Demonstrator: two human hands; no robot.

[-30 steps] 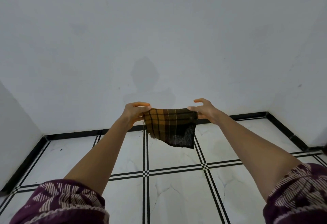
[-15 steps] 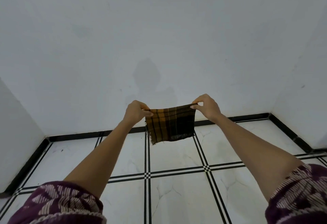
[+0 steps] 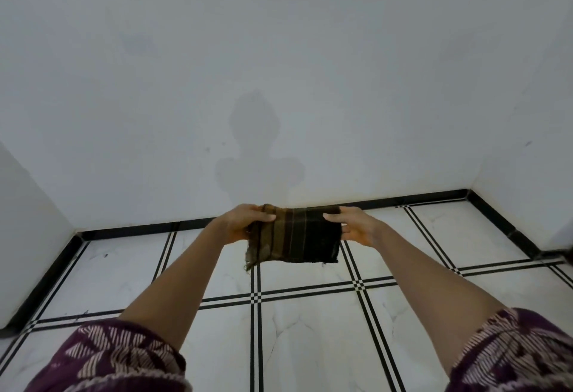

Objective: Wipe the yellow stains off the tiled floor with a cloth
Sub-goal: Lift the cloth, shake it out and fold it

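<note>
**Both hands holding plaid cloth above the floor**

Left hand (image 3: 240,225): grips the left edge of the plaid cloth (image 3: 297,236), thumb laid over the top face, fingers curled underneath. Right hand (image 3: 356,228): grips the right edge the same way, thumb on top, fingers below. Both arms are stretched forward, bare to above the elbow. A purple patterned sleeve shows at the lower left (image 3: 124,357) and another at the lower right (image 3: 508,351).

Cloth: brown-ochre and black check, bunched or folded into a rough rectangle between the two hands. The left side is lighter and the right side nearly black. A frayed corner hangs from the lower left. It is held in the air, apart from the floor, in line with the foot of the far wall (image 3: 279,66).

Tiled floor (image 3: 310,345): white marbled tiles, with joints marked by double black lines and small checker squares at the crossings. A black skirting strip (image 3: 139,229) runs along the foot of the wall and turns down both sides.

A faint grey shadow (image 3: 257,150) lies on the wall just above the hands.
</note>
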